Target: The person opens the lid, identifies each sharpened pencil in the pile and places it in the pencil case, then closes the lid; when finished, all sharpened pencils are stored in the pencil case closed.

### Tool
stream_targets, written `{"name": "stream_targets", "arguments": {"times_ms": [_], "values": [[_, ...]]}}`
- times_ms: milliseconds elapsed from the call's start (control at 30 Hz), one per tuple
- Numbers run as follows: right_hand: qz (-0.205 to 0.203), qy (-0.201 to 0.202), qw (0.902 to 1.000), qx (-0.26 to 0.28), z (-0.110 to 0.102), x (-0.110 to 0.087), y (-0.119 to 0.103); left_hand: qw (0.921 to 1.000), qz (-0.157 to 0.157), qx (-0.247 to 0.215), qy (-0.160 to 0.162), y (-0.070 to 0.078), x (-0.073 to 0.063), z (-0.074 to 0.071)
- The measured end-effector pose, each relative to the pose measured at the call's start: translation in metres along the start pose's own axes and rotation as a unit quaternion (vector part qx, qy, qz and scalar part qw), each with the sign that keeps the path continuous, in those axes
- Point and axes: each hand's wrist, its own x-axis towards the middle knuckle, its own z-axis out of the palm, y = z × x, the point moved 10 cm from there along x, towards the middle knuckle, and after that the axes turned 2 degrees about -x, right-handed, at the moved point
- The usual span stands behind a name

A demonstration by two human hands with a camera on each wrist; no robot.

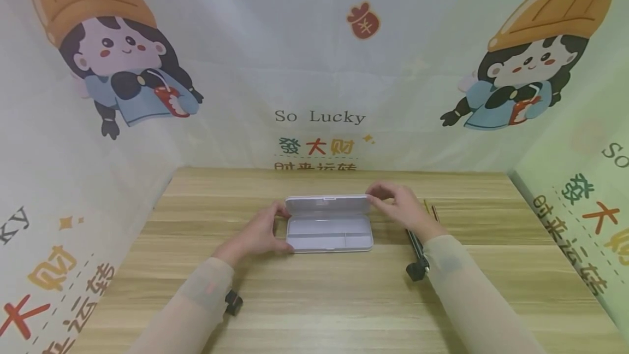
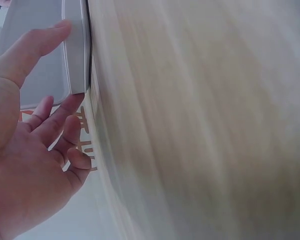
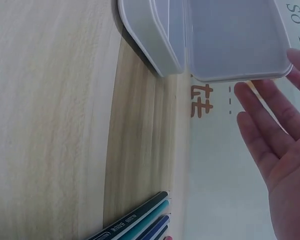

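A white pencil case with divided compartments stands open on the table, its hinged lid raised at the back. My left hand holds the case's left end, thumb at the front corner and fingers toward the back. In the left wrist view, the thumb lies on the case wall, and the lower fingers are loosely bent. At the lid's upper right corner, my right hand pinches the edge between thumb and fingers. The right wrist view shows the lid upright; the other fingers spread beside it.
Several pencils or pens lie on the table right of the case, partly hidden under the right forearm in the head view. A wooden table spreads around the case. Printed cloth surrounds its back and sides.
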Motion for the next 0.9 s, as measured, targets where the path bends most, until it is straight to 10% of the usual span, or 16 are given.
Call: {"name": "stream_targets", "arguments": {"times_ms": [667,900], "values": [[-0.067,0.036,0.9925,-0.096,-0.009,0.005,-0.017,0.9995,0.000,0.031,-0.008,0.001,0.002,0.003],[-0.034,0.009,0.9939,-0.104,-0.004,0.008,-0.004,0.9991,-0.002,0.040,-0.017,0.001,0.004,0.004]]}}
